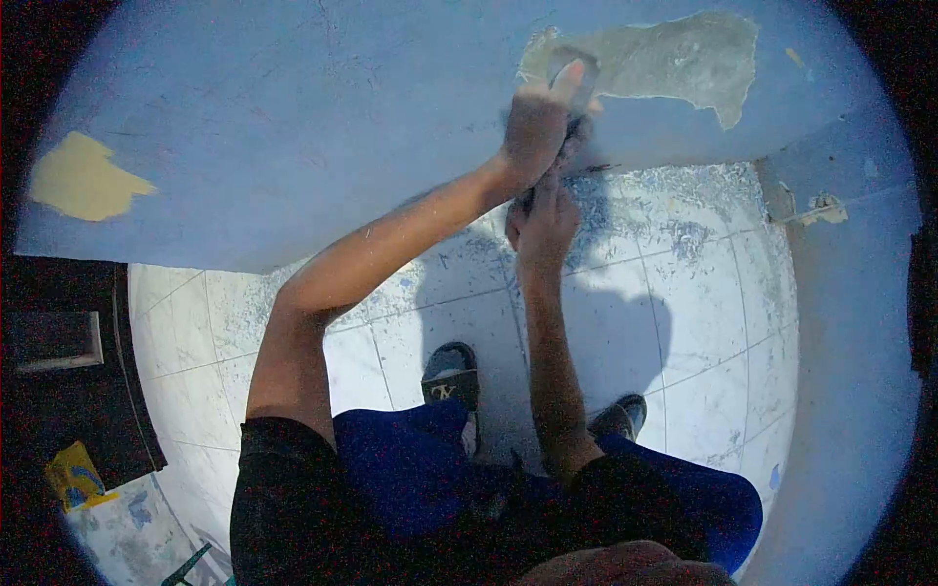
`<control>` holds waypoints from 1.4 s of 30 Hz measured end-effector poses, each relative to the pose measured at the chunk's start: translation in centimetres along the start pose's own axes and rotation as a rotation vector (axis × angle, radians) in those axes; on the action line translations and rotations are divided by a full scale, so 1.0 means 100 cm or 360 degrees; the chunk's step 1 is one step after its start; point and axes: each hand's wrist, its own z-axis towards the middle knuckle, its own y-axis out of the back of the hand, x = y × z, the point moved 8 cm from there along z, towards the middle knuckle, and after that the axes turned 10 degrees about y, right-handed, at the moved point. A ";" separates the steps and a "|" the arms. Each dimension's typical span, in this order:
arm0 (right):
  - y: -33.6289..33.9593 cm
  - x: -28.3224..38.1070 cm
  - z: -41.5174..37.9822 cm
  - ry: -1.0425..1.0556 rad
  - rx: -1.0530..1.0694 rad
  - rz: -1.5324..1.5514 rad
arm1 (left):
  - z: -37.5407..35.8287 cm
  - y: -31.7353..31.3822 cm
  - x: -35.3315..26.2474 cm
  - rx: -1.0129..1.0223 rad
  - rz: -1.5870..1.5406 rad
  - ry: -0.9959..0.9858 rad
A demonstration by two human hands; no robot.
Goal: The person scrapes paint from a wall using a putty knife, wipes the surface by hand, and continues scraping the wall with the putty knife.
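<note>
Both my hands are closed on one long, dark hand tool (587,83), partly blurred, whose exact kind I cannot make out. My left hand (535,127) grips its upper part, thumb lying along it toward the tip. Lower down, my right hand (547,227) is wrapped round its handle end. The tool's upper end lies against the blue wall (322,107), at the left side of a bare grey patch (684,61) with ragged edges. My fingers hide much of the tool.
Paint flakes (684,234) litter the white tiled floor (606,322) along the wall's foot. A cream patch (88,178) marks the wall at left. Another blue wall (855,322) stands at right. A yellow packet (75,477) lies lower left, near a dark piece of furniture (73,410).
</note>
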 end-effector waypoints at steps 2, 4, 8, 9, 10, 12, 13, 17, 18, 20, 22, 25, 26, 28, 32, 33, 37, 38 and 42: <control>0.001 -0.023 0.004 0.0021 -0.0019 -0.0057 | 0.001 0.003 -0.006 0.0015 -0.0006 -0.0069; -0.011 0.004 0.010 0.0143 -0.0036 -0.0055 | 0.000 0.007 -0.013 0.0060 -0.0052 -0.0092; -0.004 -0.021 0.007 0.0114 -0.0127 -0.0116 | -0.006 0.009 0.003 -0.0031 -0.0143 -0.0079; -0.009 -0.015 0.010 0.0100 -0.0121 -0.0051 | -0.004 0.011 -0.009 -0.0060 -0.0057 -0.0212; -0.014 -0.008 0.004 0.0070 -0.0111 0.0015 | -0.004 0.012 -0.024 -0.0096 0.0028 -0.0344; -0.021 -0.001 0.000 0.0018 -0.0111 0.0104 | -0.012 0.008 -0.045 -0.0067 0.0320 -0.0697; -0.023 0.004 0.003 0.0013 -0.0128 0.0134 | -0.006 0.008 -0.031 0.0017 0.0243 -0.0538; -0.010 -0.021 -0.003 -0.0019 -0.0077 0.0040 | -0.001 0.010 0.003 0.0069 -0.0059 -0.0032; -0.016 -0.013 0.004 0.0004 -0.0071 0.0110 | -0.001 0.014 0.007 0.0005 -0.0130 0.0069; -0.022 -0.001 0.005 -0.0025 -0.0100 0.0235 | -0.003 0.011 -0.026 -0.0027 -0.0206 -0.0143; -0.018 -0.005 0.000 -0.0128 -0.0094 0.0264 | -0.002 0.011 -0.021 -0.0090 -0.0137 -0.0317; -0.009 -0.016 -0.003 -0.0212 -0.0079 0.0236 | 0.005 0.013 -0.013 -0.0166 0.0013 -0.0456; -0.007 -0.023 -0.003 -0.0246 -0.0072 0.0216 | 0.007 0.011 -0.010 -0.0159 -0.0072 -0.0323; -0.015 -0.002 0.009 -0.0141 -0.0063 0.0278 | 0.004 0.010 -0.010 -0.0098 -0.0143 -0.0131; -0.008 -0.007 0.001 -0.0201 -0.0041 0.0276 | -0.002 0.006 -0.001 -0.0089 -0.0149 -0.0059; -0.011 -0.001 0.009 -0.0171 -0.0037 0.0283 | -0.002 0.008 -0.011 -0.0146 -0.0146 -0.0093; -0.006 -0.003 0.017 -0.0125 -0.0018 0.0313 | -0.003 0.008 -0.030 -0.0377 0.0237 -0.0660; -0.004 -0.002 0.014 -0.0100 0.0001 0.0327 | -0.006 0.007 -0.026 -0.0623 0.0679 -0.1076; -0.004 -0.002 0.016 -0.0135 0.0052 0.0217 | -0.003 0.004 -0.044 -0.0784 0.0801 -0.1560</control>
